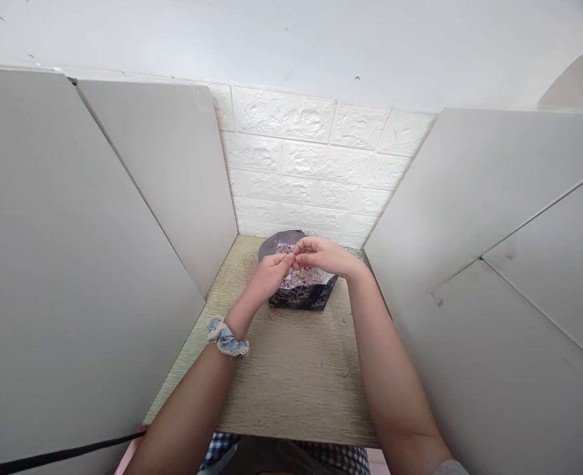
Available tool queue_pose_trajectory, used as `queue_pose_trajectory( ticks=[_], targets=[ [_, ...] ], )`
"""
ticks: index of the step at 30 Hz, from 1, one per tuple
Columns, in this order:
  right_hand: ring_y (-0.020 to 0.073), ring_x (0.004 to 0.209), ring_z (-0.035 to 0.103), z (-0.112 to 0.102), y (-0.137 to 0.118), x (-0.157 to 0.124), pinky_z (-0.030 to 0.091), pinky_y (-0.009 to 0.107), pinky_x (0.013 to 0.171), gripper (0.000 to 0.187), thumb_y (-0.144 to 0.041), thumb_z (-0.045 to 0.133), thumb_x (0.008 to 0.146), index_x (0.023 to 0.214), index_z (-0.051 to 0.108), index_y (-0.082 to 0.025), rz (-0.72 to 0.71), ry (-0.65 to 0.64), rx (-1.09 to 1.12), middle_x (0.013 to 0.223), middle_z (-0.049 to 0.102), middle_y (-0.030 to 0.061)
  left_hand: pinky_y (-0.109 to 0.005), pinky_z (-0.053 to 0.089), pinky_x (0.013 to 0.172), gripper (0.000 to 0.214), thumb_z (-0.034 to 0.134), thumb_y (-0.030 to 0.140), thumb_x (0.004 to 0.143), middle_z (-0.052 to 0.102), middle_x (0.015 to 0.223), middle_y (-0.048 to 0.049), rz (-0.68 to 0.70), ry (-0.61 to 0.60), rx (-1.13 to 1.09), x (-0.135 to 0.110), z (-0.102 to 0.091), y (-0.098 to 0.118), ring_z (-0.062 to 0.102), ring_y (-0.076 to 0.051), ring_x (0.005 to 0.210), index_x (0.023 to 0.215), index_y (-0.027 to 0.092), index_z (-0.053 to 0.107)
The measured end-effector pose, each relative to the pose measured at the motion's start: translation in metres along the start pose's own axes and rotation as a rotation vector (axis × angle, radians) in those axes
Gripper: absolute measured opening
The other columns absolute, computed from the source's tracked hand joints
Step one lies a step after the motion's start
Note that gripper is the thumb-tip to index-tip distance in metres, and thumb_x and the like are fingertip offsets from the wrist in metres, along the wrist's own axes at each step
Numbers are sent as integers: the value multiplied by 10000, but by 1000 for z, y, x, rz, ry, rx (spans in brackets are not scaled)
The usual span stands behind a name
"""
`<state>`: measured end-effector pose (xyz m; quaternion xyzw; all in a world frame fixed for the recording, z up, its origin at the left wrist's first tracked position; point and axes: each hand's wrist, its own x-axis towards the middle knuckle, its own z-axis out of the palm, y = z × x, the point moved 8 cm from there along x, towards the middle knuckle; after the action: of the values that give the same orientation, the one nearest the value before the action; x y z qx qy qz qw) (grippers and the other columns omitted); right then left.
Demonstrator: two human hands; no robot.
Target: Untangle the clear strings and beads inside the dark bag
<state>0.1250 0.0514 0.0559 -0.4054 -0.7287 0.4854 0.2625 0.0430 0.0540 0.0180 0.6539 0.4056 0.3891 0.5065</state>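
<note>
Hovering over a dark box [302, 298] of small beads [299, 277], left hand [270, 274] and right hand [324, 254] fingertips pressed together, pinched item too small to tell

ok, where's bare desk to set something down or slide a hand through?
Bare wood desk runs from the dark box of beads back to the near edge, between both forearms. Narrow strips lie beside the box along each side panel. It is crowded at the far end: left hand and right hand meet over the box.
</note>
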Motion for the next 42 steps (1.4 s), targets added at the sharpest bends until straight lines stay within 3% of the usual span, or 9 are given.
queue_pose_trajectory(
  ticks=[25,29,35,42],
  targets=[
    [107,711,528,0,0,-1,416,229,651,104,-110,480,705,801,498,-147,21,8,-1,759,574,17,-192,194,402,412,427,507,739,286,455,53,-17,14,-18,-2,0,3,233,-50,407,650,117,522],
    [98,687,519,-2,1,-1,408,214,615,98,-138,498,706,802,518,-144,31,38,-59,759,566,13,-194,186,395,421,424,512,739,288,439,53,-31,20,0,-2,-1,1,229,-48,395,644,113,522],
    [101,698,517,-1,0,2,405,217,628,111,-173,529,697,797,556,-133,18,61,-113,775,578,16,-197,210,386,457,398,510,757,367,384,29,-79,20,11,-2,-3,-5,291,-48,359,491,139,389],
    [122,693,534,-11,1,4,394,227,630,77,-201,578,653,696,587,-138,12,163,-149,716,598,13,-187,161,360,387,429,466,759,379,379,35,-128,18,-127,-7,-2,1,264,-40,339,549,143,393]
  ],
)
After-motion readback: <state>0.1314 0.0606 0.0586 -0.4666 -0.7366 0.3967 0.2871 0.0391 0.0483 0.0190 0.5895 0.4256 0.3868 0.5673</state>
